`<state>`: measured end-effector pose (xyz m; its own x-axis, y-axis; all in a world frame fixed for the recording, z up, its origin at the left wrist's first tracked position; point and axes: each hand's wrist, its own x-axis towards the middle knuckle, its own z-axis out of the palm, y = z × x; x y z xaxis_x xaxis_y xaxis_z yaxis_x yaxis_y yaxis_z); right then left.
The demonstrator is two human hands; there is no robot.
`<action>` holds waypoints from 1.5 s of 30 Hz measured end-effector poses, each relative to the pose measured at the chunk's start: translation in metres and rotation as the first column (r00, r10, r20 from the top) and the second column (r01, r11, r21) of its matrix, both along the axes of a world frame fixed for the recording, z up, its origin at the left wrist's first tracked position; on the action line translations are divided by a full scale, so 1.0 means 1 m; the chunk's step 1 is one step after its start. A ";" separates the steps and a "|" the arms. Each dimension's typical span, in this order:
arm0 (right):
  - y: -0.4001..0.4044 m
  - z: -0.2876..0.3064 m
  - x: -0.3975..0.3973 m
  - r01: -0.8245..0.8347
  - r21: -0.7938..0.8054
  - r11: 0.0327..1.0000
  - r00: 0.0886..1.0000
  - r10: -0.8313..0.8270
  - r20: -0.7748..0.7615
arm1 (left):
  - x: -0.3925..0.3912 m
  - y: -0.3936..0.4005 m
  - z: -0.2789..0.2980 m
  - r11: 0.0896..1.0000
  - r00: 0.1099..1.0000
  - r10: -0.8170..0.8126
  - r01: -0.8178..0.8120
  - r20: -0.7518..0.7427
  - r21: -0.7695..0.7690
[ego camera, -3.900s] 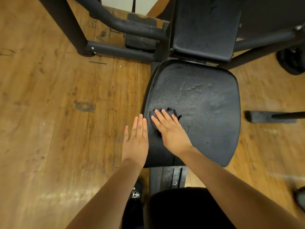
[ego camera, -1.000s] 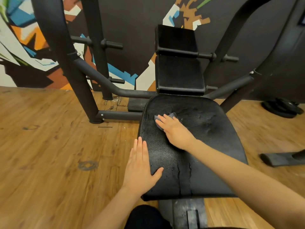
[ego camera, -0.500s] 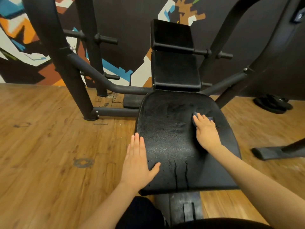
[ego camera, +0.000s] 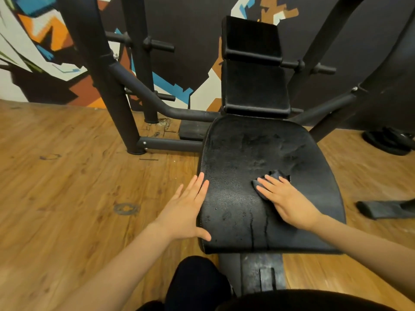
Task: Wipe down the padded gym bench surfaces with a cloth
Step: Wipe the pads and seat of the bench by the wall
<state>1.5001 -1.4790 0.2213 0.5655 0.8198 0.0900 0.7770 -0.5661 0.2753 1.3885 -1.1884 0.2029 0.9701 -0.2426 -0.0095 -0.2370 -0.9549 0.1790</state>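
Two flat, open hands: the right hand [ego camera: 289,203] only presses the cloth [ego camera: 272,179], which may slip free toward 12 o'clock, while the left hand [ego camera: 186,209] braces the seat pad [ego camera: 235,167] edge.

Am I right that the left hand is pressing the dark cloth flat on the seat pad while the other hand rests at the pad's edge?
Not quite: the hands are swapped. In the head view the right hand presses the dark cloth flat on the seat pad, fingers spread over it. The left hand holds no cloth; it rests at the pad's left edge, thumb on the pad.
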 end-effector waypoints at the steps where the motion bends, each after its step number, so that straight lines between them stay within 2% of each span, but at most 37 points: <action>1: 0.007 -0.001 -0.005 0.016 0.009 1.000 1.000 -0.016 -0.002 | 0.001 -0.001 0.000 1.000 1.000 -0.002 0.002 0.000 -0.005; 3: 0.034 -0.003 -0.016 -0.010 0.033 0.999 1.000 0.009 0.013 | 0.001 -0.002 -0.001 1.000 1.000 0.003 -0.002 0.007 -0.010; 5: 0.068 -0.010 -0.025 -0.126 0.077 0.989 0.991 0.121 0.060 | 0.001 -0.003 -0.001 1.000 1.000 0.011 -0.011 0.012 -0.019; 8: 0.104 -0.023 -0.042 -0.255 0.052 0.966 0.964 0.249 0.093 | -0.002 -0.003 -0.002 0.999 0.999 0.038 -0.038 0.007 -0.034; 13: 0.054 -0.018 -0.031 -0.354 -0.143 0.924 0.925 0.368 0.091 | -0.008 -0.003 -0.003 0.996 0.998 0.061 -0.062 -0.020 -0.071; 16: 0.024 -0.015 -0.020 -0.311 -0.162 0.936 0.945 0.322 0.049 | -0.008 -0.005 -0.001 0.995 0.997 0.069 -0.071 -0.026 -0.076; 19: 0.038 -0.015 -0.026 -0.270 -0.112 0.956 0.959 0.278 0.061 | -0.007 -0.008 0.002 0.995 0.997 0.069 -0.071 -0.035 -0.070; 25: 0.089 -0.019 -0.039 -0.378 -0.158 0.912 0.907 0.399 0.135 | -0.009 -0.008 0.002 0.994 0.996 0.081 -0.084 -0.037 -0.076; 30: -0.005 -0.016 -0.025 -0.269 -0.264 0.926 0.945 0.307 0.113 | -0.008 -0.008 0.002 0.995 0.996 0.082 -0.084 -0.036 -0.063; 34: -0.106 -0.007 -0.019 -0.115 -0.238 0.964 0.990 0.130 0.048 | -0.008 -0.009 0.001 0.994 0.995 0.089 -0.091 -0.040 -0.067; 36: -0.129 -0.004 -0.019 -0.022 -0.232 0.972 0.999 0.028 0.024 | -0.008 -0.011 0.002 0.993 0.995 0.091 -0.094 -0.044 -0.068; 38: -0.128 -0.007 -0.019 0.009 -0.209 0.978 1.000 -0.004 0.025 | -0.008 -0.012 0.004 0.992 0.994 0.094 -0.097 -0.048 -0.075; 42: -0.072 -0.017 -0.020 -0.112 -0.155 0.981 0.979 0.136 0.151 | -0.008 -0.015 0.006 0.992 0.993 0.102 -0.105 -0.054 -0.066; 45: -0.011 -0.025 -0.023 -0.244 -0.170 0.955 0.946 0.273 0.175 | -0.010 -0.015 0.006 0.991 0.991 0.116 -0.120 -0.063 -0.063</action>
<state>1.4768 -1.4903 0.1959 0.3154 0.9478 0.0471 0.8146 -0.2958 0.4989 1.3787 -1.2034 0.2093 0.9902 -0.1286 -0.0554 -0.1106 -0.9609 0.2537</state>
